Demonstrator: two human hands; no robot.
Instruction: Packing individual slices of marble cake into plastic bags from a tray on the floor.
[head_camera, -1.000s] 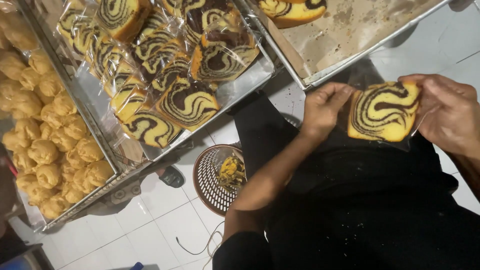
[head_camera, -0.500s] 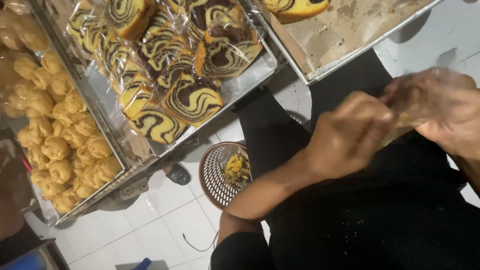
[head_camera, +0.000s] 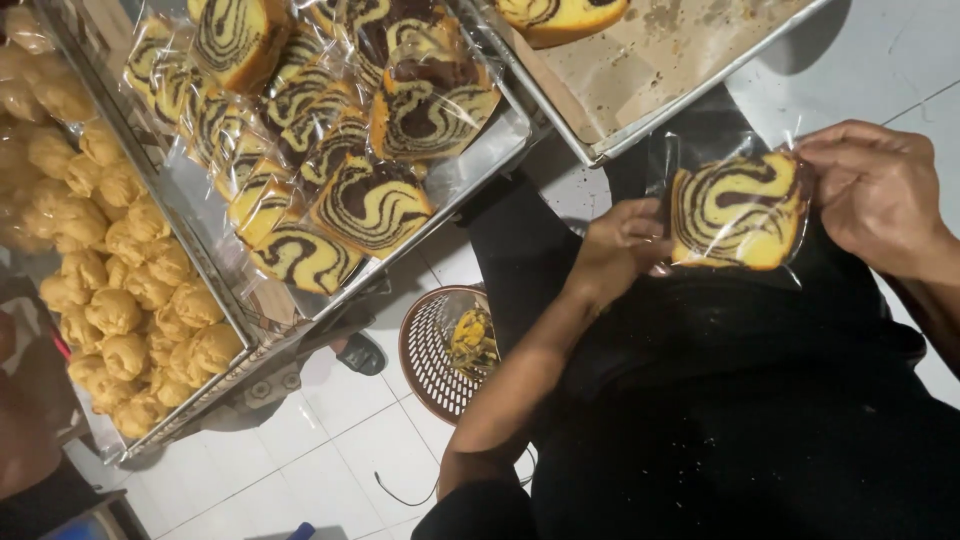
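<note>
From the head camera, you hold one slice of marble cake (head_camera: 738, 212) in a clear plastic bag (head_camera: 700, 160) between your two hands, above your lap. Your left hand (head_camera: 622, 250) pinches the bag's left edge, with the fingers closed on the plastic. Your right hand (head_camera: 872, 190) grips the bag's right edge, with the fingers curled over the top corner. The slice stands flat toward you, yellow with dark brown swirls, and both hands touch the bag, not the bare cake.

Up and to the left of your left hand sits a metal tray (head_camera: 500, 140) piled with more bagged marble cake slices (head_camera: 370, 205). The slices lean on each other. Right above the slice you hold is a second tray (head_camera: 640, 110) lined with stained baking paper, and one unbagged cake piece (head_camera: 560, 15) lies at its far edge.

Far to the left of your grip, a third tray holds a heap of small yellow pastries (head_camera: 110, 300). Below your left arm, on the white tile floor (head_camera: 330, 450), stands a brown plastic basket (head_camera: 425, 350) with some yellow cake scraps (head_camera: 472, 338) inside. A dark sandal (head_camera: 362, 352) lies just beside the basket.
</note>
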